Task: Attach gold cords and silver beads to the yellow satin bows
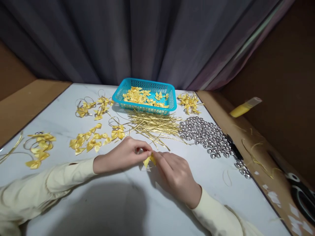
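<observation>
Both hands pinch 1 yellow bow (149, 160)

The left hand (123, 154) and right hand (176, 173) meet low over the counter (137, 203); gold wires (154, 126) and silver beads (206, 134) lie within reach.

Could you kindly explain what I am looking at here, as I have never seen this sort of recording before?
There is no machine: a person wears a camera on the head, looking down at their own two hands. The left hand and right hand meet over a white table and pinch one small yellow bow between them. Behind lie a turquoise basket of bows, a heap of gold cords, silver bells and loose bows. Scissors lie on the right.
</observation>
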A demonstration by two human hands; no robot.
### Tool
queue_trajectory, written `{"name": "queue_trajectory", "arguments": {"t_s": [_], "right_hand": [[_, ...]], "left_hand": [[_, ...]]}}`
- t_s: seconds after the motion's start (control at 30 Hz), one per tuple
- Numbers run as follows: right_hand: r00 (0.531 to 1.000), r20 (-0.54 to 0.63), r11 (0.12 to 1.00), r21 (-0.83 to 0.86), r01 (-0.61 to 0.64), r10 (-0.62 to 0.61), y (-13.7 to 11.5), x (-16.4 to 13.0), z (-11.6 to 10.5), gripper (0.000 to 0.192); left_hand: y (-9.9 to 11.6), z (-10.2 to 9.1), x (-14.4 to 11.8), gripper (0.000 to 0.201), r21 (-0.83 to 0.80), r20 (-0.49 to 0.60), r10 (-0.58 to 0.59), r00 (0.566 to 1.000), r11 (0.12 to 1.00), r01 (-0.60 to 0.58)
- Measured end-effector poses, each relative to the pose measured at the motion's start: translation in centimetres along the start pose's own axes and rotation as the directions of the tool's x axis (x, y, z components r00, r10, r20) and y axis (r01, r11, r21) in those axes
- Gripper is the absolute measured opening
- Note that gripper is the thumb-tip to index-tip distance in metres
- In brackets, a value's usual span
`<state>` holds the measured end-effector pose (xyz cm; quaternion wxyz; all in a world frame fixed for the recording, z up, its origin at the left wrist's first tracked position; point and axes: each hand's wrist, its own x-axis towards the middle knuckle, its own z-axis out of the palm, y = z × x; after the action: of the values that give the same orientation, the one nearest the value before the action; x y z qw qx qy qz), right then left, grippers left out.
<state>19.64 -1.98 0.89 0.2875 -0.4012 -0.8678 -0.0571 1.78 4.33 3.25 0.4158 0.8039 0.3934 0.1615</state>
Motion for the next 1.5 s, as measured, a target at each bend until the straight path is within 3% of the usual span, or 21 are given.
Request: {"name": "queue_trajectory", "arguments": {"t_s": [0.13,0.27,0.37,0.47,0.57,0.63,0.7,0.77,0.87,0.97,1.1,1.23,1.5], "right_hand": [[0.994,0.065,0.995,-0.043,0.088,-0.085,0.3,0.1,0.1,0.029],[0.989,0.100,0.993,-0.033,0.113,-0.110,0.6,0.1,0.1,0.026],[0.997,0.068,0.990,0.132,-0.054,0.045,0.7,0.1,0.2,0.022],[0.953,0.109,0.872,0.385,-0.303,0.283,0.6,0.4,0.1,0.017],[0.896,0.209,0.726,0.530,-0.440,0.391,0.4,0.9,-0.2,0.018],[0.879,0.228,0.685,0.557,-0.470,0.419,0.3,1.0,-0.3,0.015],[0.884,0.172,0.717,0.527,-0.456,0.435,0.3,0.9,-0.2,0.012],[0.916,0.079,0.805,0.452,-0.384,0.393,0.3,0.7,-0.2,0.012],[0.962,0.016,0.899,0.354,-0.260,0.272,0.3,0.6,-0.2,0.014],[0.970,0.039,0.911,0.336,-0.239,0.241,0.2,0.6,-0.3,0.013],[0.963,0.045,0.898,0.352,-0.266,0.267,0.1,0.7,-0.4,0.010],[0.955,0.065,0.888,0.353,-0.294,0.290,0.1,0.8,-0.4,0.010],[0.932,0.124,0.867,0.341,-0.364,0.342,0.0,0.8,-0.3,0.014]], "left_hand": [[-0.5,0.2,0.4,0.023,-0.116,0.035,-0.085,0.996,0.989,0.089],[-0.6,0.2,0.4,0.022,-0.109,0.049,-0.047,0.998,0.993,0.052],[-0.7,0.1,0.1,0.022,0.029,-0.010,0.129,0.992,0.991,-0.128],[-0.6,0.0,-0.2,0.023,0.178,-0.062,0.335,0.940,0.931,-0.320],[-0.4,-0.2,-0.4,0.025,0.262,-0.061,0.414,0.908,0.885,-0.386],[-0.3,-0.3,-0.4,0.025,0.275,-0.060,0.429,0.902,0.875,-0.398],[-0.3,-0.2,-0.5,0.024,0.261,-0.059,0.420,0.906,0.882,-0.392],[-0.3,-0.1,-0.6,0.022,0.225,-0.070,0.381,0.922,0.906,-0.358],[-0.1,-0.2,-0.5,0.018,0.109,-0.092,0.226,0.970,0.970,-0.216],[0.5,-0.5,-0.3,0.016,-0.038,-0.052,0.045,0.998,0.998,-0.047],[1.2,-1.0,0.0,0.018,-0.172,0.006,-0.060,0.998,0.983,0.060],[1.2,-0.9,-0.1,0.018,-0.194,0.016,-0.090,0.996,0.977,0.091],[0.7,-0.1,-0.4,0.016,-0.123,-0.023,-0.007,1.000,0.992,0.004]]}}
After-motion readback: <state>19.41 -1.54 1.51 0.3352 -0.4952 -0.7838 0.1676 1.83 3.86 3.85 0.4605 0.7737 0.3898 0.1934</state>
